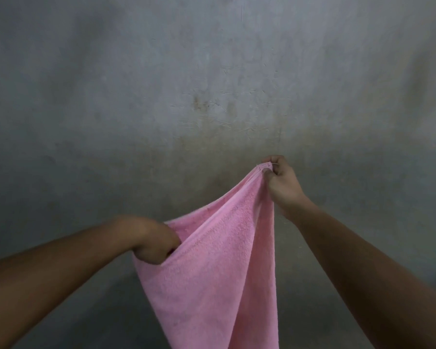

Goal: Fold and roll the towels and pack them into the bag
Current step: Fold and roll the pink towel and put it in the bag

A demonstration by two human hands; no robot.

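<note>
Towel (212,268) is hanging in mid-air before a grey wall (161,71), its long axis running down. Right hand (282,187) is pinching a corner high and far; left hand (154,245), lower and nearer, is gripping the edge.

A pink towel (212,268) of matt, looped terry cloth is seen at lower centre, its nap fuzzy and a flatter woven hem band running along its upper edge. The grey surface (161,84) behind it looks like matt, rough plaster or concrete, scratched and stained brownish at centre.
</note>
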